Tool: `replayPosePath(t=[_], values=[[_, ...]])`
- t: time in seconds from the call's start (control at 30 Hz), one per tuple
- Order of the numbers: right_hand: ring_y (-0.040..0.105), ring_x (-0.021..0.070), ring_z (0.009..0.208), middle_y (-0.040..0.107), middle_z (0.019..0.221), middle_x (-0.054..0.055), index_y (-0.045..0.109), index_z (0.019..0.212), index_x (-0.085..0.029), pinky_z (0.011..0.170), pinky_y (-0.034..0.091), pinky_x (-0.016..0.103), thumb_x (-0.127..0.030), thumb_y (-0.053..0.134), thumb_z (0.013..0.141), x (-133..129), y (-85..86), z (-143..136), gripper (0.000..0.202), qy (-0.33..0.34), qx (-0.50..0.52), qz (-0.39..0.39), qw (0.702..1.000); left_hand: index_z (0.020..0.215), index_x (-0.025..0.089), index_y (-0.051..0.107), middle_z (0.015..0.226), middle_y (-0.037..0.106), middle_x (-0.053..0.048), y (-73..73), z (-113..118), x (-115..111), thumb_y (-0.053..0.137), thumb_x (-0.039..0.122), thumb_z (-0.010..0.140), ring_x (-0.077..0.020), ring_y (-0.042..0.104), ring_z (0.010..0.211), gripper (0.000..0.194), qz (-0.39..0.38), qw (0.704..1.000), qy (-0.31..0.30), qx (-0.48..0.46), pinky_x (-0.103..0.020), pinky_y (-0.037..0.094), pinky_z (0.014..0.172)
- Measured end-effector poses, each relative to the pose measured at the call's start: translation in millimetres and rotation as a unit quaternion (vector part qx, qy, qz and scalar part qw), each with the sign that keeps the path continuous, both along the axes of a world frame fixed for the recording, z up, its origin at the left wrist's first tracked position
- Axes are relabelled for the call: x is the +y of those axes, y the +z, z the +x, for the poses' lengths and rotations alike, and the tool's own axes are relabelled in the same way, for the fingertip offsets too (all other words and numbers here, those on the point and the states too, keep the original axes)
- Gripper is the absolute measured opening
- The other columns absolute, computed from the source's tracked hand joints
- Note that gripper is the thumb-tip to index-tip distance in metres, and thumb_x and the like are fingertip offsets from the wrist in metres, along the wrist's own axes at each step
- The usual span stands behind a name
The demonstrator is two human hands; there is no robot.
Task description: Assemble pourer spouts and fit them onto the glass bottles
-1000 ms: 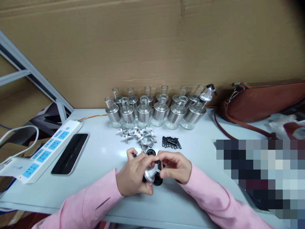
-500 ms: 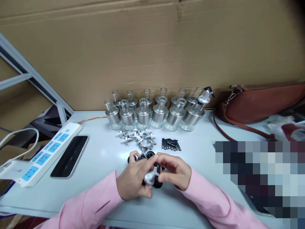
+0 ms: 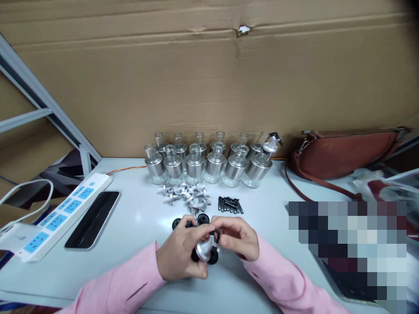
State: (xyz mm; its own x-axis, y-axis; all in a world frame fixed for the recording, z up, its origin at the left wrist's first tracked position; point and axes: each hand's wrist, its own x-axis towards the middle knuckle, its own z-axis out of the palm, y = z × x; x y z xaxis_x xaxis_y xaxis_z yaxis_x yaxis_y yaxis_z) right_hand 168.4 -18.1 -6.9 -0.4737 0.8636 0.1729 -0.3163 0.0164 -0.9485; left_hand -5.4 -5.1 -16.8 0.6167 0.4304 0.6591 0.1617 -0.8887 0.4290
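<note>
My left hand is closed around a silver pourer spout, with its tip pointing up to the right. At that tip sits a small black flap lever. The fingers of my right hand are bent around this lever, thumb and forefinger close together; the exact contact is partly hidden. Several round black stoppers lie around and beneath my hands, partly covered. Just beyond is a heap of loose silver spouts. To its right lie several small black levers.
Two rows of glass bottles with metal bands stand at the back; the front-right one carries a pourer. On the left are a phone and a power strip. A brown bag rests at right, near a blurred patch.
The camera view has shifted slightly, so the bottles and bag appear lower. Both hands stay at the pourer spout, with only small finger movement around the black lever.
</note>
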Motion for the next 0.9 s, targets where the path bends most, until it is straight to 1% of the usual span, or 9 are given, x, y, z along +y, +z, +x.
replayPosePath(t=[0.2, 0.3, 0.37, 0.43, 0.47, 0.57, 0.63, 0.73, 0.9], values=[[0.055, 0.0126, 0.069, 0.055, 0.074, 0.002, 0.063, 0.081, -0.017, 0.064, 0.042, 0.026, -0.042, 0.063, 0.074, 3, -0.1, -1, 0.026, -0.017, -0.022, 0.047, 0.998, 0.123, 0.016, 0.031, 0.074, 0.060, 0.000, 3.5, 0, 0, 0.040, 0.011, 0.062, -0.0156, 0.052, 0.059, 0.062, 0.025, 1.000, 0.005, -0.005, -0.038, 0.041, 0.073], [0.057, 0.0168, 0.079, 0.061, 0.084, 0.005, 0.057, 0.081, -0.018, 0.070, 0.044, 0.030, -0.042, 0.054, 0.081, 8, 11.5, -1, 0.024, -0.096, -0.043, 0.086, 0.991, 0.129, 0.017, 0.026, 0.089, 0.057, -0.006, 2.2, -2, 2, 0.043, 0.013, 0.072, -0.0172, 0.054, 0.072, 0.059, -0.003, 0.999, 0.048, -0.025, -0.034, 0.044, 0.071], [0.059, 0.0178, 0.078, 0.064, 0.090, 0.007, 0.048, 0.080, -0.021, 0.063, 0.044, 0.030, -0.042, 0.043, 0.086, 15, 24.8, 5, 0.022, -0.198, -0.030, 0.070, 0.977, 0.133, 0.018, 0.022, 0.095, 0.055, -0.008, 1.0, -4, 3, 0.043, 0.017, 0.078, -0.0168, 0.052, 0.073, 0.059, -0.029, 0.996, 0.064, -0.048, -0.034, 0.045, 0.070], [0.059, 0.0170, 0.068, 0.065, 0.080, 0.004, 0.040, 0.080, -0.022, 0.059, 0.044, 0.030, -0.038, 0.038, 0.087, 27, 40.4, 18, 0.017, -0.323, -0.059, 0.098, 0.940, 0.133, 0.019, 0.021, 0.097, 0.054, -0.007, 0.8, -5, 3, 0.042, 0.018, 0.080, -0.0155, 0.051, 0.071, 0.057, -0.041, 0.995, 0.060, -0.062, -0.035, 0.045, 0.071], [0.056, 0.0152, 0.057, 0.062, 0.072, 0.001, 0.038, 0.079, -0.023, 0.056, 0.044, 0.029, -0.035, 0.039, 0.086, 34, 48.1, 26, 0.014, -0.392, -0.111, 0.128, 0.904, 0.133, 0.020, 0.022, 0.096, 0.054, -0.007, 1.3, -6, 3, 0.042, 0.017, 0.081, -0.0150, 0.050, 0.070, 0.056, -0.040, 0.996, 0.055, -0.061, -0.035, 0.045, 0.071], [0.051, 0.0139, 0.052, 0.056, 0.063, -0.002, 0.042, 0.072, -0.022, 0.058, 0.043, 0.029, -0.025, 0.053, 0.072, 59, 64.7, 51, 0.012, -0.553, -0.356, 0.222, 0.720, 0.130, 0.019, 0.027, 0.092, 0.055, -0.006, 4.3, -6, 2, 0.042, 0.015, 0.081, -0.0149, 0.050, 0.068, 0.051, -0.023, 0.998, 0.041, -0.037, -0.035, 0.044, 0.072], [0.056, 0.0176, 0.061, 0.061, 0.069, 0.002, 0.050, 0.076, -0.021, 0.063, 0.044, 0.031, -0.025, 0.056, 0.069, 75, 67.5, 63, 0.009, -0.562, -0.458, 0.271, 0.634, 0.127, 0.017, 0.031, 0.089, 0.056, -0.005, 6.2, -5, 0, 0.042, 0.013, 0.080, -0.0149, 0.051, 0.067, 0.048, -0.008, 0.999, 0.035, -0.021, -0.035, 0.044, 0.072], [0.061, 0.0238, 0.081, 0.065, 0.095, 0.009, 0.059, 0.086, -0.021, 0.067, 0.045, 0.035, -0.029, 0.057, 0.072, 95, 61.2, 71, 0.016, -0.513, -0.524, 0.312, 0.604, 0.123, 0.017, 0.034, 0.088, 0.057, -0.005, 7.0, -4, 0, 0.041, 0.012, 0.080, -0.0149, 0.052, 0.066, 0.044, 0.001, 0.999, 0.037, -0.013, -0.036, 0.043, 0.073], [0.060, 0.0234, 0.072, 0.066, 0.079, 0.008, 0.059, 0.077, -0.020, 0.066, 0.045, 0.036, -0.025, 0.058, 0.072, 107, 50.4, 73, 0.008, -0.513, -0.509, 0.309, 0.618, 0.121, 0.017, 0.035, 0.088, 0.057, -0.005, 5.7, -5, 2, 0.040, 0.011, 0.079, -0.0157, 0.053, 0.070, 0.042, -0.013, 0.999, 0.049, 0.001, -0.038, 0.042, 0.076]])
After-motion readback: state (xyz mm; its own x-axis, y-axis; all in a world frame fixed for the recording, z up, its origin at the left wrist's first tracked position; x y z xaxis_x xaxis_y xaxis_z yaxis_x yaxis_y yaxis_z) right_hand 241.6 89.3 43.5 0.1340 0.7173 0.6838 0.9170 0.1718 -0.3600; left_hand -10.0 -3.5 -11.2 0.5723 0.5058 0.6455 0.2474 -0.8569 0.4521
